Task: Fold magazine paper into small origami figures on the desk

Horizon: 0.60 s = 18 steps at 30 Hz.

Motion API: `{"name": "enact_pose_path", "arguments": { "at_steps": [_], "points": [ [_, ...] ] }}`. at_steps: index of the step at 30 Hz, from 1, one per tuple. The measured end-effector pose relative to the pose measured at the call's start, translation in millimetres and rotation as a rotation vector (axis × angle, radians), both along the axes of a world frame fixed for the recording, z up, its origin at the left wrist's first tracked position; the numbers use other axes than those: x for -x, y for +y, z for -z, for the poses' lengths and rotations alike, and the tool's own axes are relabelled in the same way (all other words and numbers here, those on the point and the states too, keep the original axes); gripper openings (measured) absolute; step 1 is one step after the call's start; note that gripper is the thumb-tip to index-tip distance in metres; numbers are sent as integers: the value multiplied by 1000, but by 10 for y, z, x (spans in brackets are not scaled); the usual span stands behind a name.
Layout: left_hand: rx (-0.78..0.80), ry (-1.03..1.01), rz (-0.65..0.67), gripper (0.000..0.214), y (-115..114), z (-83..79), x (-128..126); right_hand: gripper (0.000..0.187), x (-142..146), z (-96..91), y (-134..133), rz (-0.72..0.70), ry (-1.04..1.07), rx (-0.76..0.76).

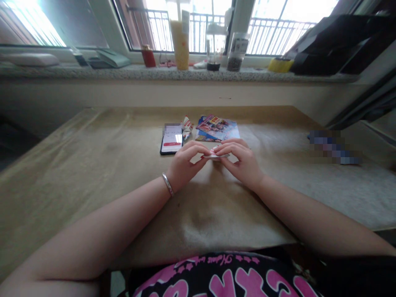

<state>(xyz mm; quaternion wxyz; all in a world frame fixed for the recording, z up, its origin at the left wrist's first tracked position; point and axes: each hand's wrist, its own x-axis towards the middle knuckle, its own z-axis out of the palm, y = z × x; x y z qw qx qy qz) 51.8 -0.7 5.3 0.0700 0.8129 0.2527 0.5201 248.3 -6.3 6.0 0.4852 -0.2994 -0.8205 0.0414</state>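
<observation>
Between both hands is a small flat piece of paper (213, 155), white with red print, held just above the table. My left hand (189, 159), with a silver bangle at the wrist, pinches its left end between thumb and fingers. At the other end my right hand (239, 159) grips it with the thumb below and fingers on top. Fingers cover much of the paper. Beyond my left hand lies a phone (171, 142) with a lit screen. A crumpled red-and-white paper piece (187, 127) touches or nearly touches the phone's right side.
Colourful printed booklets (218, 128) lie behind my hands on the tan-covered table (123, 165). A partly blurred item (334, 148) is at the right. On the windowsill (108, 74) stand a tall yellow cup (181, 45), a red jar (148, 57), clear containers and yellow tape (280, 64).
</observation>
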Motion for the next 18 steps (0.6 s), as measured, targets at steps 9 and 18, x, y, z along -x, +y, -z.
{"name": "enact_pose_path", "arguments": {
  "at_steps": [9, 18],
  "points": [
    [4, 20, 45, 6, 3, -1, 5, 11, 12, -1, -9, 13, 4, 3],
    [3, 8, 54, 3, 28, 18, 27, 9, -3, -9, -8, 3, -9, 16]
  ]
}}
